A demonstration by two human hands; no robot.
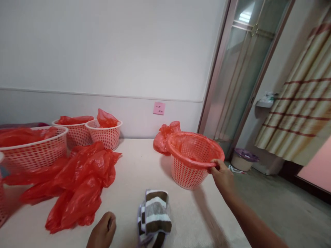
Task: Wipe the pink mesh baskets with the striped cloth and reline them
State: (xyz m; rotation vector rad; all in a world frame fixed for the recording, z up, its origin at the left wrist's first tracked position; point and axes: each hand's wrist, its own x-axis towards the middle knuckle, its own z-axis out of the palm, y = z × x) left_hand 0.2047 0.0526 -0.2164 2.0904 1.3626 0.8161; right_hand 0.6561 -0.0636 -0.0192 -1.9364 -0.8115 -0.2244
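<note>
My right hand [221,172] grips the near right rim of a pink plastic basket [190,175], its thumb and fingers closed on the edge. A red plastic bag [192,146] lines this basket and is folded over its rim. The basket looks slightly tilted toward me. My left hand [103,229] is curled into a loose fist low in the view, apart from everything on the table, and nothing shows in it. Between the two hands lies a folded striped cloth [157,213] in brown, white and grey. Crumpled red plastic bags [85,182] lie just beyond my left hand.
Pink baskets with red bags inside stand at the left: a large one [55,146], a middle one [77,132] and a small one [106,136]. A knotted red bag [165,137] sits behind the lined basket. A pink note [159,108] sticks to the wall. A bin [243,160] stands on the floor.
</note>
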